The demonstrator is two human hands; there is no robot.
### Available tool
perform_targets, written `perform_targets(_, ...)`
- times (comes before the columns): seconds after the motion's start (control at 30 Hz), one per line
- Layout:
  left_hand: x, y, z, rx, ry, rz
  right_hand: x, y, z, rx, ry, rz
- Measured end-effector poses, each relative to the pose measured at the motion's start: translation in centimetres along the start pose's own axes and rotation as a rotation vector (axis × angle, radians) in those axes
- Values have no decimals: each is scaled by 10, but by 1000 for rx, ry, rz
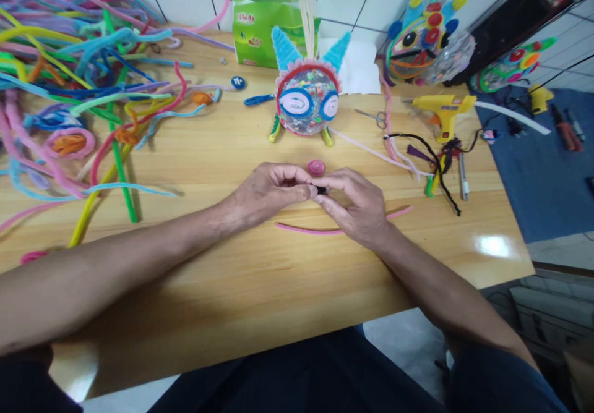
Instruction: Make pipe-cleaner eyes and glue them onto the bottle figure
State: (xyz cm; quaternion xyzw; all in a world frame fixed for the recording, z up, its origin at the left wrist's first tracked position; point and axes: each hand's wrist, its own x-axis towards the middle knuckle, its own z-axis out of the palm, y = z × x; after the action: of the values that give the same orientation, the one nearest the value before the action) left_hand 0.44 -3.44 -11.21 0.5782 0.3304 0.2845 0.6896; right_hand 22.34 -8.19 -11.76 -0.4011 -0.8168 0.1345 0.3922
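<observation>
A small black piece [320, 190] is pinched between my two hands over the middle of the table. My left hand [273, 190] closes thumb and fingers on its left end, and my right hand [355, 203] grips it from the right. Just beyond the fingertips lies a pink coiled disc [316, 167]. A pink strip [309, 231] runs on the wood under my right hand. Farther back stands a clear round figure [309, 107] with blue horns, a pink fringe and blue-rimmed eyes.
Many fuzzy coloured stems [111, 110] cover the left side. A green packet [260, 26] stands at the back. On the right are scissors [371, 117], a yellow glue gun [443, 113], dark braided cords [439, 159], a pen-like tool [463, 178] and another figure [422, 45].
</observation>
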Motion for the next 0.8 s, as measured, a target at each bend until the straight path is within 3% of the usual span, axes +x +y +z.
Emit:
perform_targets(0.57, 2, 1, 2, 79, 89, -4, 1, -2, 2, -46, -14, 89)
perform_targets(0.8, 0, -2, 3, 60, 78, 16, 0, -4, 3, 72, -22, 138)
